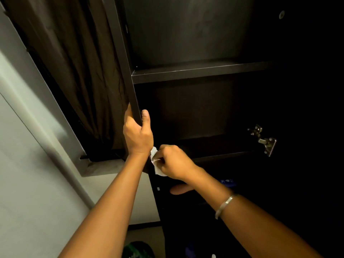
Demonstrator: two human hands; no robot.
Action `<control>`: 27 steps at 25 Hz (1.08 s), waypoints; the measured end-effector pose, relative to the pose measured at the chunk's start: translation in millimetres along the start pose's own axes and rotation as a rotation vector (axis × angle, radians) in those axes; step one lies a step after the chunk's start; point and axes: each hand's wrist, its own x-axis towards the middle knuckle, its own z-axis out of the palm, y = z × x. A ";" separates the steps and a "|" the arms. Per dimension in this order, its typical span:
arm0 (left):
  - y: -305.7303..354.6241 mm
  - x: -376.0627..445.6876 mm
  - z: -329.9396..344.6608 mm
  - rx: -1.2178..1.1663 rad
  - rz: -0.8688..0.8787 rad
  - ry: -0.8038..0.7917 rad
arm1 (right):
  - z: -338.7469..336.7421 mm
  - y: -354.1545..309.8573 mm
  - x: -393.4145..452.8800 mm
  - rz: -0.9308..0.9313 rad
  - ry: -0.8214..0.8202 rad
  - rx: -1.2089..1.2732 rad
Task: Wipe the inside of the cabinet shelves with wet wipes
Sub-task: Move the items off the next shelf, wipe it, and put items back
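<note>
A tall dark cabinet stands open in front of me. Its left side panel (128, 75) runs up the middle of the view. My left hand (136, 135) grips the front edge of that panel, thumb inside, fingers outside. My right hand (174, 162) holds a crumpled white wet wipe (155, 162) pressed against the panel's inner face, just below my left wrist and level with the lower shelf (219, 146). An upper shelf (195, 71) crosses the cabinet above. A silver bangle (224, 206) sits on my right wrist.
A metal door hinge (264, 140) sticks out at the cabinet's right side. A dark brown curtain (74, 71) hangs left of the cabinet over a window with a grey sill (100, 167). Pale wall fills the left. Blue things (228, 181) lie dimly in a lower compartment.
</note>
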 end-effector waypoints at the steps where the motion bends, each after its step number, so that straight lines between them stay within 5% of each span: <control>1: 1.3 -0.6 -0.4 0.000 0.001 -0.002 | -6.0 8.1 -6.9 -0.020 0.020 -0.039; 3: 2.9 -2.7 -1.1 0.009 0.011 -0.002 | -23.9 45.4 -13.8 0.068 0.102 -0.132; 8: 1.3 -2.1 1.2 0.000 -0.009 0.007 | -50.0 109.3 -33.6 0.629 0.268 -0.272; 10: -0.2 -1.2 2.6 -0.008 -0.004 0.001 | -11.3 64.4 -14.4 0.521 0.276 -0.153; 13: -1.8 -1.1 -0.6 -0.014 0.007 0.026 | 34.1 -7.3 6.8 0.163 -0.004 -0.077; 15: -1.2 -0.3 -1.6 -0.023 0.014 0.011 | 13.3 2.5 3.9 0.116 -0.068 -0.079; 21: -4.7 -0.1 -0.2 -0.024 0.007 -0.016 | -75.5 99.2 -35.3 0.705 0.111 -0.288; 27: -2.8 -2.9 -2.3 -0.039 -0.002 -0.036 | -63.3 108.7 -25.8 0.869 0.172 -0.628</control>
